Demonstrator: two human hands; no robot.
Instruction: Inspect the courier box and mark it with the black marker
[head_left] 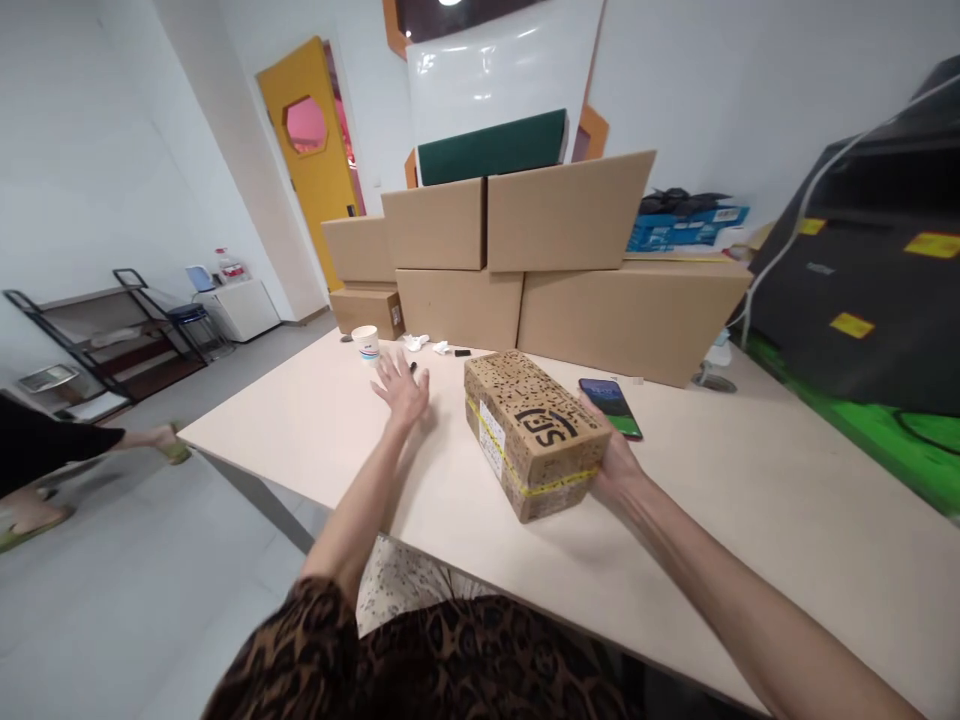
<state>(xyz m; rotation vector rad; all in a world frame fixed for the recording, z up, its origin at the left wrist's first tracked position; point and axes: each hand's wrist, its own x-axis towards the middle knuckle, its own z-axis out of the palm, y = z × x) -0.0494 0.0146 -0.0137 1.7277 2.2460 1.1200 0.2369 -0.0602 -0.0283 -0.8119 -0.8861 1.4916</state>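
A brown cardboard parcel box (544, 405) with dark speckled print, black lettering, a white label and yellow tape is in front of me over the table. My right hand (621, 466) grips its right side, with most of the fingers hidden behind the box. Whether its underside rests fully on the tabletop I cannot tell. To the left, my left hand (405, 390) is open, fingers spread, over the table and holding nothing. A small black object (413, 368) shows beside its fingers. Just beyond my right hand lies a phone (611, 405) with its screen lit.
Large cardboard boxes (457, 305) are stacked along the back of the table (750, 500), a green box (495, 150) on top. A paper cup (366, 343), crumpled tissues (416, 342) and a small black item (462, 352) lie before them. Another person's foot (171, 440) is at left.
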